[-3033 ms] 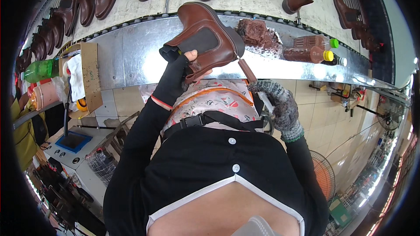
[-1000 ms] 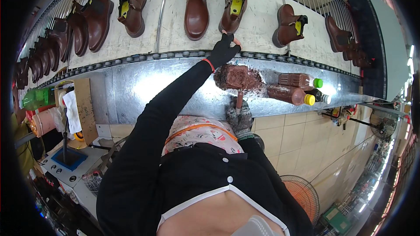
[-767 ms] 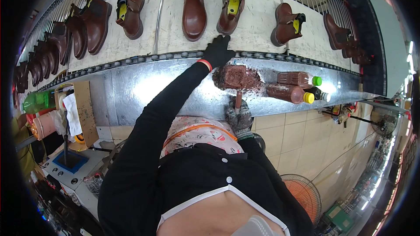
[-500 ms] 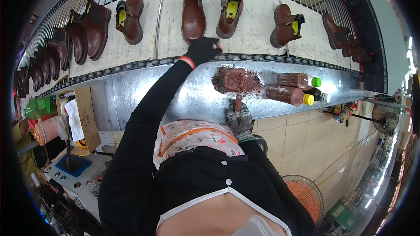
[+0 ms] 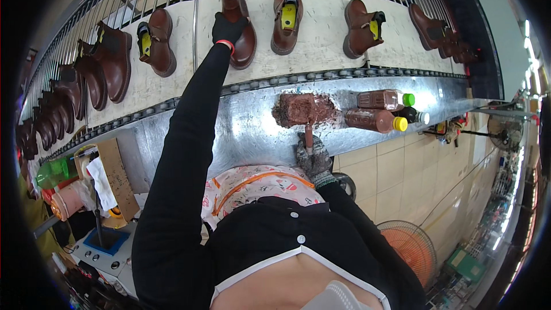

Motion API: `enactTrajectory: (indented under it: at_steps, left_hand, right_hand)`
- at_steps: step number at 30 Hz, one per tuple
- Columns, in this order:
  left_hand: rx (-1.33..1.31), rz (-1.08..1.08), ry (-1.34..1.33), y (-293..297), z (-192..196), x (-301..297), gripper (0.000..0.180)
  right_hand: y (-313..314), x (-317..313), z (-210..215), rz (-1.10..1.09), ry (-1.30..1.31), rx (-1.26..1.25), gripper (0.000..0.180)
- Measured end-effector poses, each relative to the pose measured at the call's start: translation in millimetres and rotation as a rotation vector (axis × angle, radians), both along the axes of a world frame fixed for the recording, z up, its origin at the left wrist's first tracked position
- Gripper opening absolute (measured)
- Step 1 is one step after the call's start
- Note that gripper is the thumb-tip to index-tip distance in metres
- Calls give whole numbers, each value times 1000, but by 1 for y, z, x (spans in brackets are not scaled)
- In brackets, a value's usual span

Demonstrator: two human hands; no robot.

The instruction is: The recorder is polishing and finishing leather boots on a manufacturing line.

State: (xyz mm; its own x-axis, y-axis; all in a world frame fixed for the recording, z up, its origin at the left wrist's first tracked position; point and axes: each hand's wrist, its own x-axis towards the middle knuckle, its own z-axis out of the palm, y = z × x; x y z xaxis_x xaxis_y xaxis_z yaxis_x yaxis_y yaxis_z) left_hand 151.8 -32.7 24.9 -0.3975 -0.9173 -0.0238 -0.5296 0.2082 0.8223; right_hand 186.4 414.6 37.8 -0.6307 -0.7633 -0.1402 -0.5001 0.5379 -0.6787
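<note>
My left hand, in a black glove, is stretched far out and rests on a brown ankle boot lying on the pale conveyor belt. The boot has a yellow insert at its opening. My right hand, in a grey patterned glove, grips the handle of a wide brush with brown, polish-soaked bristles, held against the metal ledge in front of me.
Several more brown boots lie along the belt to the left and right. Two brown bottles with yellow and green caps lie on the ledge by the brush. A cardboard piece and a machine panel are at the lower left, and a fan stands on the tiled floor.
Three seconds ago my left hand held a boot up close. That boot now lies on the belt, and my left arm has reached leftward along the belt onto it. The brush hand stayed put.
</note>
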Motion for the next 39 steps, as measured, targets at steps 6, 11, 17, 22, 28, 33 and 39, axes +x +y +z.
enactTrajectory:
  at_steps: [6, 11, 17, 22, 28, 33, 39]
  left_hand:
    - [333, -146, 136, 7, 27, 57, 66]
    - [459, -21, 299, 73, 55, 157, 59]
    - [57, -18, -22, 176, 72, 254, 58]
    - [4, -58, -167, 213, 58, 279, 68]
    - [305, -166, 636, 167, 60, 274, 55]
    - [532, -335, 753, 108, 70, 234, 84]
    - [675, -653, 685, 85, 60, 193, 82]
  right_hand:
    - [-1, 2, -3, -69, -109, -116, 38]
    - [0, 1, -2, 0, 3, -111, 41]
    - [-3, 0, -2, -18, 96, -169, 38]
    - [-4, 1, -4, -25, 79, -149, 37]
    - [2, 10, -3, -54, 35, -70, 58]
    - [22, 30, 4, -91, -70, -69, 67]
    - [17, 28, 14, -327, -396, -171, 66]
